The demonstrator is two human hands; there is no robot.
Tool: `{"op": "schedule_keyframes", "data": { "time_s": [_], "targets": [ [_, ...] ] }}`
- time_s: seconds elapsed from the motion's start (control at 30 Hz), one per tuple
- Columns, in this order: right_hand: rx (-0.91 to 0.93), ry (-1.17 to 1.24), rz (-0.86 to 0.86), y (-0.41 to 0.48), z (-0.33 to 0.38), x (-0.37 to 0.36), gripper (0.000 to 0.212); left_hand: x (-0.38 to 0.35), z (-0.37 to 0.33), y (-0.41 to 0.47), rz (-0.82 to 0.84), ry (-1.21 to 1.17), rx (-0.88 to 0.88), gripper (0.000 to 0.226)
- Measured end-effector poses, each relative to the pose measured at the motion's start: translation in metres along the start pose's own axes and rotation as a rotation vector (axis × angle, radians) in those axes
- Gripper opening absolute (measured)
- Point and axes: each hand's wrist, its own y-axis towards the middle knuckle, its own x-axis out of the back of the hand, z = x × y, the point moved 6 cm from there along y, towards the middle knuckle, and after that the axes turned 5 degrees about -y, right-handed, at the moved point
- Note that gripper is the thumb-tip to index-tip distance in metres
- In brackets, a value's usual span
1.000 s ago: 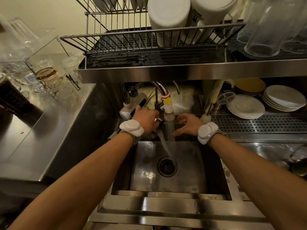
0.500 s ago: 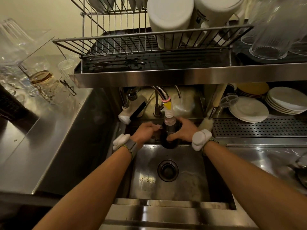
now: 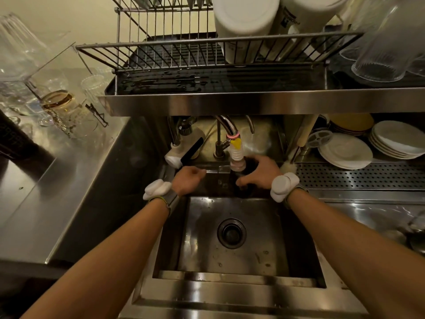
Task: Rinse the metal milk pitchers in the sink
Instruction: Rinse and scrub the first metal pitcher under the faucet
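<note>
Metal milk pitcher: dark, directly under the faucet nozzle, at the back of the sink. Right hand: grip curled around the pitcher. Left hand: left of the nozzle, fingers curled; contents of grip cannot be told.

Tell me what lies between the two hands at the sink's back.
Head view: the faucet's ribbed nozzle hangs between left hand and right hand, over the dark milk pitcher that the right hand grips. Toward the left hand, only bare sink wall.
</note>
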Motion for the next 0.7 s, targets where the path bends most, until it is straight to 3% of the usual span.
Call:
{"op": "schedule_keyframes", "data": {
  "time_s": [0.17, 0.33, 0.43, 0.6, 0.7],
  "targets": [
    [0.055, 0.011, 0.13, -0.002, 0.006, -0.011, 0.055, -0.003, -0.004, 0.0, 0.009, 0.105, -0.012, 0.036],
    [0.053, -0.028, 0.021, 0.0, 0.009, -0.004, 0.063, -0.002, -0.007, 0.001, 0.013, 0.109, -0.033, 0.032],
    [0.076, -0.02, 0.108, 0.001, 0.01, -0.007, 0.052, -0.001, -0.009, 0.002, -0.001, 0.124, -0.034, 0.031],
    [0.061, -0.092, 0.062, 0.004, 0.008, 0.0, 0.06, 0.003, -0.01, -0.001, -0.02, 0.115, -0.062, 0.029],
    [0.089, -0.098, 0.143, 0.004, 0.013, -0.009, 0.055, 0.007, -0.012, -0.003, -0.046, 0.098, -0.057, 0.031]
  ]
}}
